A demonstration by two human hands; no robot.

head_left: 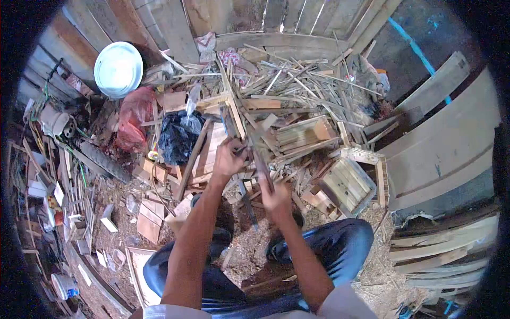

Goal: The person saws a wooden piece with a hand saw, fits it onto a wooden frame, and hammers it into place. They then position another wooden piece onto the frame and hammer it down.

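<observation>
My right hand (277, 201) is wrapped round the brown handle (261, 169) of a wooden-handled tool, which points up and away from me. The tool's far end is smeared by motion. Left of it, my left hand (229, 158) is closed, with fingers pinched near a small dark piece; I cannot tell what it is. Pale wooden strips (237, 118) rise just beyond the left fingertips. Below the hands, between my feet, a dark flat bar (246, 201) lies among shavings. A black plastic bag (180, 137) rests left of the left hand.
Scrap wood sticks (313, 80) are heaped along the plank wall. An open wooden box (348, 183) sits right of my right hand, with another slatted wooden box (303, 134) beyond. Boards (441, 143) lean at right. A round metal basin (119, 69) and red plastic bag (135, 118) are at left.
</observation>
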